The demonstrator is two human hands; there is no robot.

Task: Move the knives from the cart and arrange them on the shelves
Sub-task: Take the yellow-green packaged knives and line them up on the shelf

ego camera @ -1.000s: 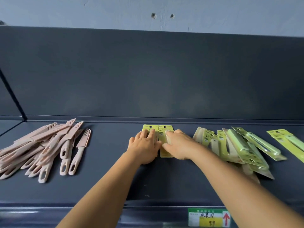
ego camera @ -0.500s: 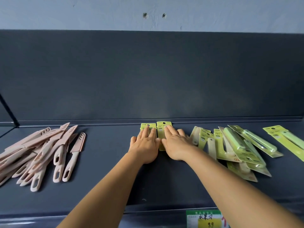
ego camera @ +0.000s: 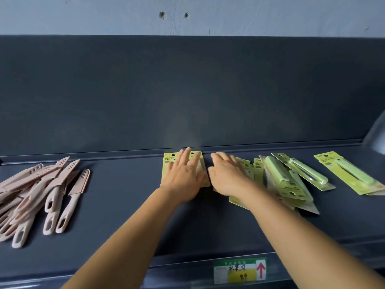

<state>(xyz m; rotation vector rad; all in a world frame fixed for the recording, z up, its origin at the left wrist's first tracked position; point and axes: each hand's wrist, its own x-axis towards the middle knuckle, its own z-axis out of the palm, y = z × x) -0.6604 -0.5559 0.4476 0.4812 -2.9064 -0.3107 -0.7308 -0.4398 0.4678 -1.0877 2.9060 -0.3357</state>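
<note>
Two green carded knife packs [ego camera: 168, 163] lie side by side against the back lip of the dark shelf [ego camera: 125, 195]. My left hand [ego camera: 183, 178] rests flat on them with its fingers spread. My right hand [ego camera: 227, 176] lies just to their right, palm down on the near edge of a loose pile of green knife packs [ego camera: 279, 178]. Whether its fingers pinch a pack is hidden. One more green pack [ego camera: 350, 176] lies apart at the far right.
A heap of several pink sheathed knives [ego camera: 41, 190] covers the shelf's left end. The dark back panel [ego camera: 187, 90] rises behind the shelf. A green and yellow price label [ego camera: 239, 270] sits on the front edge.
My right hand has left the two centre packs and slid right onto the pile. The left hand has spread across both centre packs, which now sit against the back lip.
</note>
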